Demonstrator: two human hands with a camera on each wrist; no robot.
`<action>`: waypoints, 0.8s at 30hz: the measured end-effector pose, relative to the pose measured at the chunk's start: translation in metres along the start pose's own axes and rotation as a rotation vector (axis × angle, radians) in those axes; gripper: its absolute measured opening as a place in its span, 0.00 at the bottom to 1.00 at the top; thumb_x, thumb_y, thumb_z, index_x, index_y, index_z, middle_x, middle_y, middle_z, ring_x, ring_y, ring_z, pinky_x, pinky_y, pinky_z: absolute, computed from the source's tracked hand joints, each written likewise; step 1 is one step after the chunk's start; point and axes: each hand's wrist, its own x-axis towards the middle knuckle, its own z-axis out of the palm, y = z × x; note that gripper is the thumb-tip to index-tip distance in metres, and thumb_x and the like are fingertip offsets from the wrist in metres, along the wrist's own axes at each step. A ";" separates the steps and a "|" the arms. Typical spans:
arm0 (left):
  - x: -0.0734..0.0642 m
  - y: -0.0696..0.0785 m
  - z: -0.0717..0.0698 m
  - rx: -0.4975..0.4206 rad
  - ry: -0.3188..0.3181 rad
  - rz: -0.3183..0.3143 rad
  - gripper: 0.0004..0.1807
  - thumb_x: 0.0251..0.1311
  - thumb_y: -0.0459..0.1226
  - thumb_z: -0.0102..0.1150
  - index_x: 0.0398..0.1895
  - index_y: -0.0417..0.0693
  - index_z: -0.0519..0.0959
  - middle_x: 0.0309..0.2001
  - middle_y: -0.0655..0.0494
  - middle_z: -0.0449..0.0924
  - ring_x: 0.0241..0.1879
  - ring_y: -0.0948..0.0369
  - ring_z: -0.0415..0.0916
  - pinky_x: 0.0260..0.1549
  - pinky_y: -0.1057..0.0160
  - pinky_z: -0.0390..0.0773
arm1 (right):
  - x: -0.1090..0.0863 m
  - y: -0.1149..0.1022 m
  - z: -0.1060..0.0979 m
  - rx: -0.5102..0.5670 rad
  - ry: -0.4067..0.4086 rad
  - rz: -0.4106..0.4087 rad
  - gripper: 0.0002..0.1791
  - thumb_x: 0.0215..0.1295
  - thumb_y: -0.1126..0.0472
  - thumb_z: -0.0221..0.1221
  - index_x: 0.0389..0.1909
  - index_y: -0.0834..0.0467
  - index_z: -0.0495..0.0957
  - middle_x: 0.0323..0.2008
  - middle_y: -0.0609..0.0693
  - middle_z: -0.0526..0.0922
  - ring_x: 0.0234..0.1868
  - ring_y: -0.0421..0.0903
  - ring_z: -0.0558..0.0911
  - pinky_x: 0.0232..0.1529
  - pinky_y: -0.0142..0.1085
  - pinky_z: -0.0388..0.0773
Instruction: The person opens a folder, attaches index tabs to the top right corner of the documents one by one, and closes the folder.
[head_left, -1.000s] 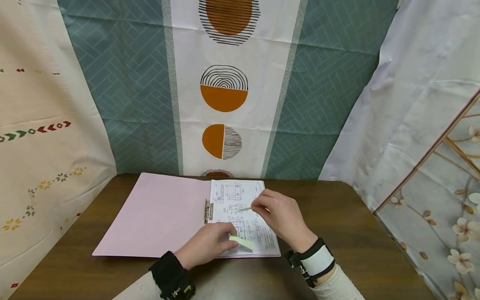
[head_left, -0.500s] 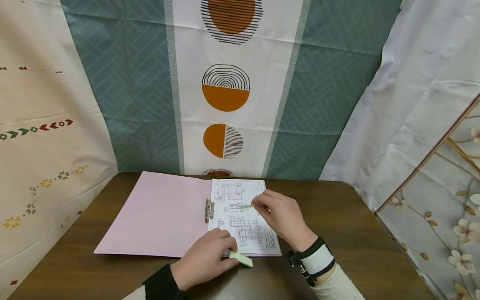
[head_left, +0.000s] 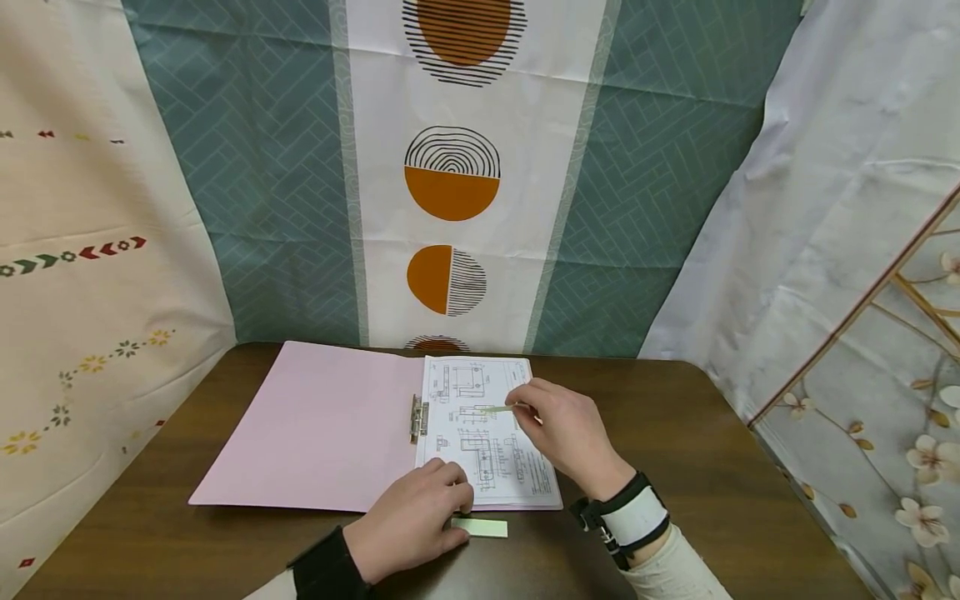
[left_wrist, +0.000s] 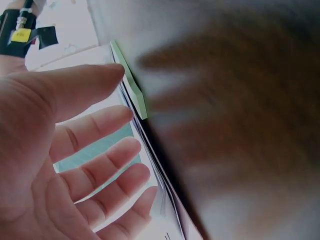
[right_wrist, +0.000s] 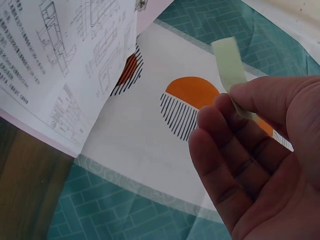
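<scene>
A pink folder (head_left: 315, 433) lies opened flat on the brown table (head_left: 675, 467), and a small stack of technical drawings (head_left: 480, 442) fills its right-hand half, beside the metal clip (head_left: 419, 419) at its fold. The right hand (head_left: 562, 429) is over the right edge of the folder, its grip pinching one pale green sticky strip (right_wrist: 230, 60) between thumb and index finger. The strip's free end points left, over the middle of the folder's right-hand half; the right wrist view suggests it is held up off the paper, though the gap is hard to judge. The left hand (head_left: 412, 521) is at the near edge of the folder, its grip loosely spread around nothing. The matching green pad of sticky notes (head_left: 482, 527) rests on the table just in front of that near edge, beside the left thumb; whether the thumb touches it I cannot tell.

The step in hand seems to be bringing the single strip to the top drawing, with the pad set aside. The next move would call for turning the strip's sticky side to the paper, lining it up where it is wanted inside the folder, and pressing it down with a fingertip. The left hand could steady the sheets, as a crooked strip looks the likeliest slip.
</scene>
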 end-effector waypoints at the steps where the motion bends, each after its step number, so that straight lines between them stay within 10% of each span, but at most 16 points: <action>1: 0.000 0.000 0.000 -0.001 0.007 0.002 0.13 0.60 0.48 0.83 0.35 0.59 0.84 0.44 0.64 0.81 0.43 0.63 0.74 0.43 0.65 0.77 | -0.001 0.000 0.000 -0.009 -0.005 0.004 0.08 0.69 0.66 0.75 0.42 0.49 0.90 0.36 0.41 0.86 0.31 0.37 0.77 0.32 0.33 0.78; 12: 0.017 -0.015 0.003 0.159 0.128 -0.182 0.23 0.67 0.44 0.77 0.59 0.40 0.87 0.60 0.41 0.85 0.62 0.44 0.81 0.63 0.42 0.78 | -0.006 0.019 0.009 -0.117 -0.101 0.047 0.09 0.68 0.64 0.76 0.39 0.51 0.84 0.31 0.42 0.82 0.28 0.38 0.75 0.30 0.33 0.76; 24: 0.022 -0.032 0.001 0.099 -0.049 -0.226 0.24 0.68 0.44 0.76 0.57 0.34 0.86 0.63 0.35 0.83 0.66 0.37 0.78 0.67 0.40 0.77 | 0.000 0.057 0.030 -0.149 -0.100 0.032 0.08 0.65 0.66 0.78 0.36 0.53 0.87 0.31 0.44 0.84 0.28 0.40 0.75 0.32 0.36 0.78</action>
